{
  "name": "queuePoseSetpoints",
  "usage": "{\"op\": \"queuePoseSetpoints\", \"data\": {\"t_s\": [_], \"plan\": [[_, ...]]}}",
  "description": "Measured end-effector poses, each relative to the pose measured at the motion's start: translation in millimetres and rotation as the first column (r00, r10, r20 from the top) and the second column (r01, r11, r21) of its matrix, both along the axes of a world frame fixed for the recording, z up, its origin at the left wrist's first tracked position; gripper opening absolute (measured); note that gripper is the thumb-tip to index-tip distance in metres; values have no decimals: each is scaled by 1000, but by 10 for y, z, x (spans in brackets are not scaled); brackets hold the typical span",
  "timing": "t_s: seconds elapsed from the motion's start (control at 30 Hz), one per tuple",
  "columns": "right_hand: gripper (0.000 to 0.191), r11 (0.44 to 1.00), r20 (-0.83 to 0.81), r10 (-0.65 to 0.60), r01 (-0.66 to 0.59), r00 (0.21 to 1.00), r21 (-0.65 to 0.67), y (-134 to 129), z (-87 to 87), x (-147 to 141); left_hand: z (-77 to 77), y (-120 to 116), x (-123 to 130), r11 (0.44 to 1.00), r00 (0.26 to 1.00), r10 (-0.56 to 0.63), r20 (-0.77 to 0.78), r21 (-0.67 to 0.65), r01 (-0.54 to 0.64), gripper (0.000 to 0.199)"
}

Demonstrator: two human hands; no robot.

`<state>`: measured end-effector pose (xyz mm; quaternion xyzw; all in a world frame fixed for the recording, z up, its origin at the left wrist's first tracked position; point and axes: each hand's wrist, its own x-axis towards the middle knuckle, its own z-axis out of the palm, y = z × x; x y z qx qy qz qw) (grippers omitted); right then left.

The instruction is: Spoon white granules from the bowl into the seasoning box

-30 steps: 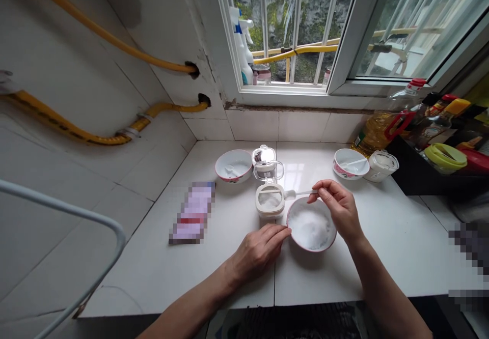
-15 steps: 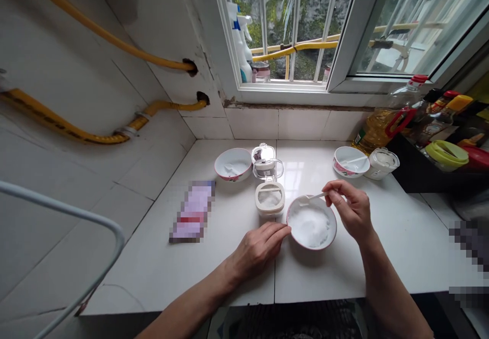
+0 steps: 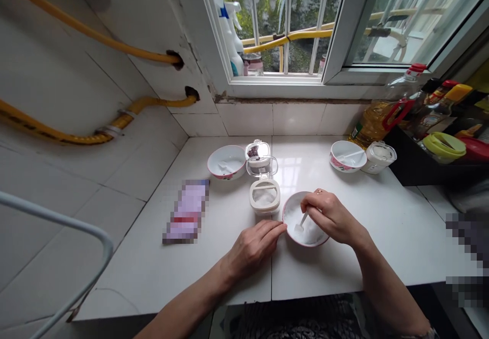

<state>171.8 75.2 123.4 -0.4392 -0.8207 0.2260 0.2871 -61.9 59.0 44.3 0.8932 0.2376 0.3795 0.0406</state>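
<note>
My left hand rests on the counter with its fingers together, holding the left rim of a white bowl. White granules, like salt or sugar, lie in that bowl. A small white spoon is pinched in my right hand, its head down in the granules. Part of the bowl's right side is hidden behind my right hand. Just left of the bowl stands a small lidded jar, its clear lid flipped up and white granules inside.
A second jar with dark contents stands behind, beside a bowl holding a spoon. A blurred purple packet lies left. At the back right are another bowl, a white-filled jar, an oil bottle and condiment bottles.
My right hand has moved left and over the bowl, and the spoon now points down into the granules instead of lying across the rim. My left hand stays at the rim.
</note>
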Motion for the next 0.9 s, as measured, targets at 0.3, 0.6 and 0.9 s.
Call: {"op": "queuePoseSetpoints", "data": {"t_s": [0.3,0.6,0.9], "plan": [[17,911,-302,-266,137,916,-388,76,15,100,-14,1,2,1000,1000,5,15,7,-5,29],[15,867,-499,-375,104,781,-488,165,8,118,3,3,8,1000,1000,2,14,16,-3,27],[11,964,-583,-264,224,769,-140,83,-48,-140,-49,15,12,999,1000,8,14,34,-9,32]]}}
